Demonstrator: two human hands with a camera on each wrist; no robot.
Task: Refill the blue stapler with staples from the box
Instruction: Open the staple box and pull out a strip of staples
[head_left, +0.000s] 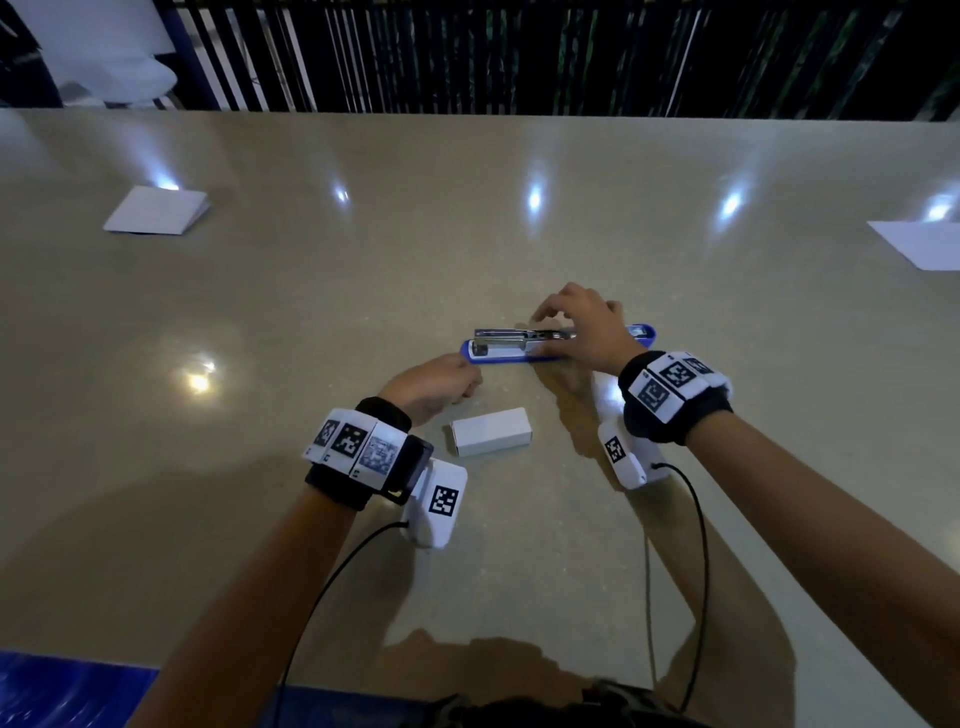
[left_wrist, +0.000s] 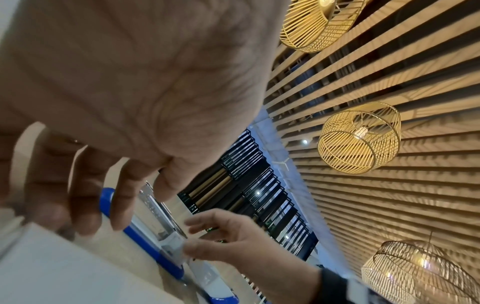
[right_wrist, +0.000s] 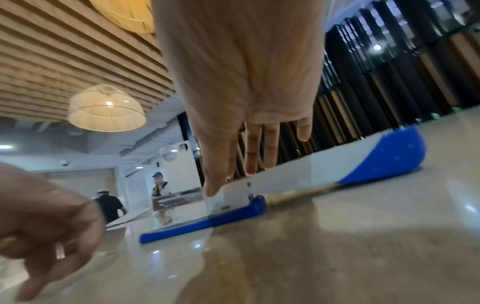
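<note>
The blue stapler (head_left: 558, 345) lies opened flat on the beige table (head_left: 311, 312), with its metal staple channel (head_left: 506, 338) turned up and the blue and white top arm folded back to the right, under the right wrist. The right hand (head_left: 582, 325) is over the middle of the stapler. In the right wrist view its thumb (right_wrist: 215, 185) touches the white part at the hinge and the other fingers reach down straight to the channel. I do not see anything between these fingers, so the hand looks released, only touching the stapler.

The left hand (head_left: 428, 384) is just in front of the left end of the stapler, close to the blue base. In the head view its fingers look curled in, and in the left wrist view they hang down loosely toward the blue edge. It holds nothing that I can see. If the fingertips really touch the base, I cannot tell.

The white box (head_left: 491, 431) of staples lies closed on the table, just behind the left hand and toward the person, between the two wrists. Well apart from both hands there is a white folded paper (head_left: 156, 210) far to the left, and another white sheet (head_left: 922, 244) at the far right edge
</note>
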